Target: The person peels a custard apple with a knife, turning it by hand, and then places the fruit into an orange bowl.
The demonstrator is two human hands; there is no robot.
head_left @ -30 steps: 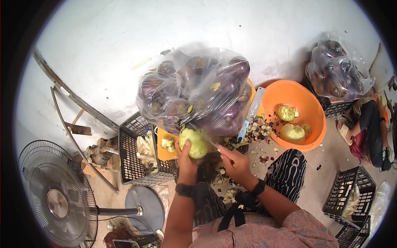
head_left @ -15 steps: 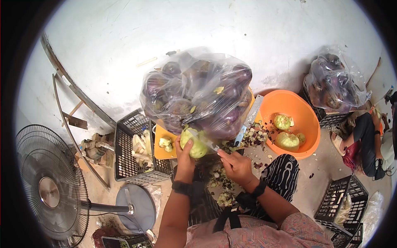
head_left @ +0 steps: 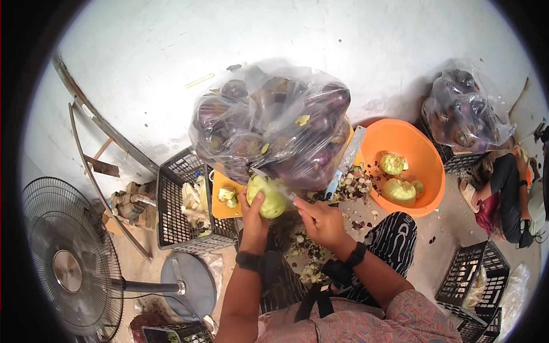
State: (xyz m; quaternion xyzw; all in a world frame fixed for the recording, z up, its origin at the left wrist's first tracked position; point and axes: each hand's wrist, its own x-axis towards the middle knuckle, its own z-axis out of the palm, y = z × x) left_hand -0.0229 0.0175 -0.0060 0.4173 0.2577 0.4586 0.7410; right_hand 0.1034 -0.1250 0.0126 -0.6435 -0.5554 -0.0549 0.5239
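Note:
My left hand is wrapped round the side of a peeled, pale green eggplant. In my right hand is a knife, its motion-smeared blade lying across the top of the eggplant. Just beyond both hands sits a big clear plastic bag full of purple eggplants, on a yellow surface. A second knife with a blue handle rests beside the bag, blade pointing away. Peel scraps lie below my hands, between my knees.
To the right, an orange basin holds peeled eggplants. A black crate with pale scraps stands left, near a fan. Another bag of eggplants stands far right, beside a seated person. Black crates lie lower right.
My right hand and the knife have shifted slightly left, and the blade now lies higher over the eggplant. The left hand keeps its hold. The whole view has shifted slightly.

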